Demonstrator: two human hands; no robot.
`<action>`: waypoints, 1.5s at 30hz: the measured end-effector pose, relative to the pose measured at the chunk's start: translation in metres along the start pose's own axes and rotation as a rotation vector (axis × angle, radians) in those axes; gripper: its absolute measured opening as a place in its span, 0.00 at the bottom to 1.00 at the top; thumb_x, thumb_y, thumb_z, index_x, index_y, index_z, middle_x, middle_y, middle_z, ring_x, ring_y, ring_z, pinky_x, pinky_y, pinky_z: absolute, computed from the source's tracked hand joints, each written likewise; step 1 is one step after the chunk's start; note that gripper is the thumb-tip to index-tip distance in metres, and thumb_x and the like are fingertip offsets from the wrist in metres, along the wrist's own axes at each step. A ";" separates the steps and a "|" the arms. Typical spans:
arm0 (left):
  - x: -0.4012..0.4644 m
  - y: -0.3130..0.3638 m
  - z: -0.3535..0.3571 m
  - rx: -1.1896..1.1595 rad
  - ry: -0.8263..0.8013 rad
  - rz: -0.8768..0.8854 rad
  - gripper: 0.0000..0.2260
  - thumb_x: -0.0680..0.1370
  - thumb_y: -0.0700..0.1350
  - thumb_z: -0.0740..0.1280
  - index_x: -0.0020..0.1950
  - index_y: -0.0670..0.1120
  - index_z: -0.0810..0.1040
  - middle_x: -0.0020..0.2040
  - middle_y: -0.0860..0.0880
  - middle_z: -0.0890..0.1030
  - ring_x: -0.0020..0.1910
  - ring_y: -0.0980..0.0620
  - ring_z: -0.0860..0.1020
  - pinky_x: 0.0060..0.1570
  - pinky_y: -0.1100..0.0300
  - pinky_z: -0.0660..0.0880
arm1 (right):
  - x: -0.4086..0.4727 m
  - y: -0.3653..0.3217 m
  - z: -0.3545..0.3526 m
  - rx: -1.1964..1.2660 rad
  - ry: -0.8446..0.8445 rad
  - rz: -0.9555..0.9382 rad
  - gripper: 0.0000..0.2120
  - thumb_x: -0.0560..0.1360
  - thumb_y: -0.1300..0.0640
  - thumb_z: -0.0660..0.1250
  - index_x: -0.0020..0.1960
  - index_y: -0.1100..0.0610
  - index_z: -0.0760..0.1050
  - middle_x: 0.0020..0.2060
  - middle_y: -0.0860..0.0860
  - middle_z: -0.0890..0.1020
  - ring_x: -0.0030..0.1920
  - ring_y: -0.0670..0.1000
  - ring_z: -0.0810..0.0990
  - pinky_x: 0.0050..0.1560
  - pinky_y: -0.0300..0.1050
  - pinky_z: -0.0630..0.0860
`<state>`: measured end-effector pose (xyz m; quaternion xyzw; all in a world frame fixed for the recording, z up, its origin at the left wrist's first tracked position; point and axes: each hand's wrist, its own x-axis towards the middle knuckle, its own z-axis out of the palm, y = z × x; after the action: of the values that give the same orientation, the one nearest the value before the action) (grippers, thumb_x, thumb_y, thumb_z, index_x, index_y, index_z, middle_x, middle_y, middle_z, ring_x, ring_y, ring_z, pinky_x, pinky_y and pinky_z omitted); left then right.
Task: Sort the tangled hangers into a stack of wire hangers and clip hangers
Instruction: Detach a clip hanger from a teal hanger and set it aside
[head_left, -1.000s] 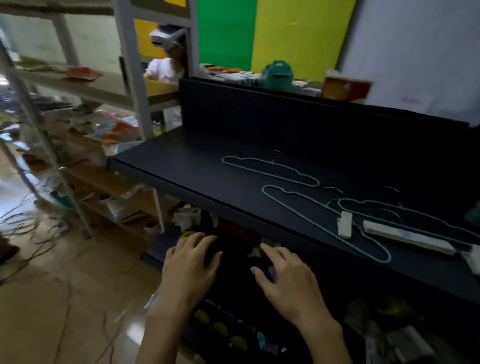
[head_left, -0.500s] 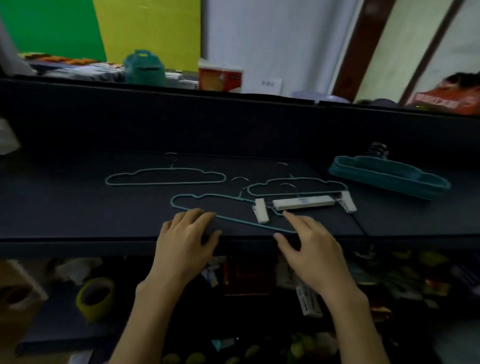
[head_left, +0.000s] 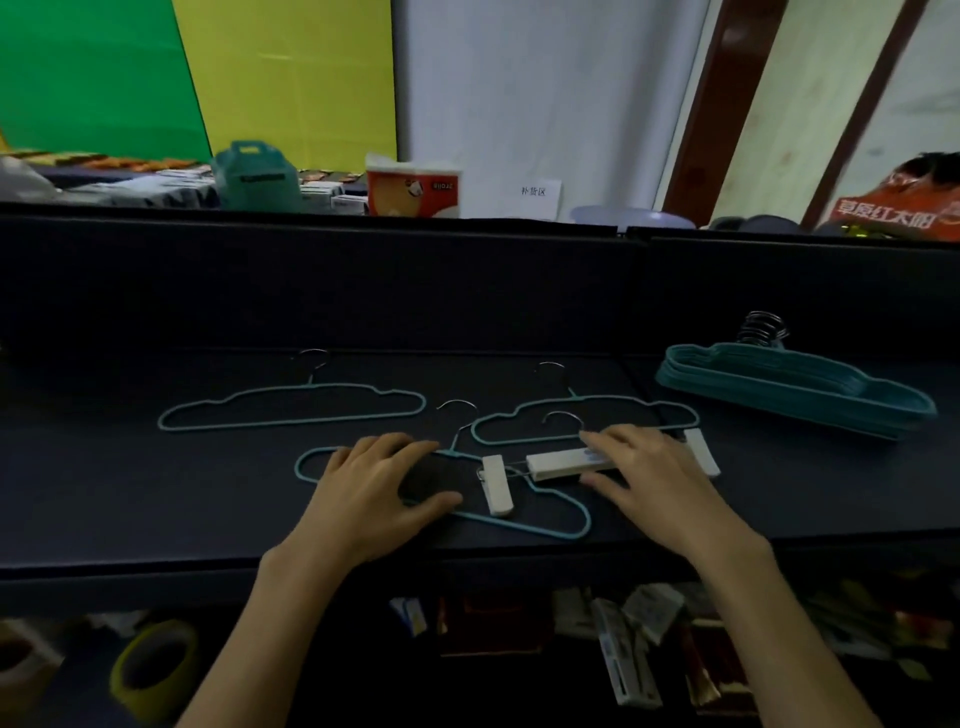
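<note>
Hangers tangled mid-shelf (head_left: 156, 499): three loose wire hangers (head_left: 291, 410), one clip hanger (head_left: 561, 464) — finished stack (head_left: 795, 389) far right. Left hand (head_left: 374, 493) spread on nearest wire frame; right hand (head_left: 660, 478) spread over clip bar. Risk: lifting could drag hooked neighbours off the edge.

I see both forearms reaching forward from the bottom edge, bare, wrists level. Left hand (head_left: 376, 491) palm down, fingers (head_left: 400, 446) spread and lightly bent, thumb angled out to the right. Right hand (head_left: 652, 475) palm down, fingers (head_left: 613, 441) extended leftward, thumb tucked below. I cannot tell whether either hand grips anything.
</note>
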<state>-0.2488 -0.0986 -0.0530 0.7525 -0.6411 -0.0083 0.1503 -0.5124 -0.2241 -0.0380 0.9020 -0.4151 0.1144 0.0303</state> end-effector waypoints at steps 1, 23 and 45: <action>0.000 -0.002 0.002 -0.013 -0.026 0.001 0.35 0.68 0.74 0.54 0.72 0.60 0.61 0.71 0.56 0.64 0.71 0.53 0.60 0.69 0.52 0.57 | 0.003 0.004 0.005 -0.024 -0.020 -0.024 0.24 0.78 0.43 0.58 0.72 0.47 0.62 0.65 0.46 0.71 0.65 0.50 0.68 0.65 0.45 0.64; 0.007 -0.031 -0.001 -0.044 0.142 0.161 0.45 0.59 0.81 0.54 0.66 0.55 0.73 0.52 0.57 0.69 0.53 0.56 0.68 0.49 0.62 0.65 | -0.011 -0.013 -0.011 0.076 0.298 0.025 0.17 0.74 0.62 0.68 0.62 0.57 0.75 0.49 0.52 0.76 0.47 0.54 0.75 0.47 0.50 0.74; 0.026 0.147 0.028 -0.114 0.203 0.597 0.41 0.62 0.79 0.56 0.61 0.50 0.78 0.56 0.53 0.79 0.56 0.51 0.72 0.50 0.59 0.72 | -0.209 0.058 -0.059 -0.067 0.465 0.486 0.16 0.73 0.61 0.68 0.61 0.57 0.76 0.47 0.50 0.75 0.45 0.54 0.75 0.44 0.51 0.74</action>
<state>-0.3913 -0.1496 -0.0399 0.5186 -0.8137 0.0754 0.2515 -0.6985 -0.0976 -0.0316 0.7249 -0.6037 0.3071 0.1254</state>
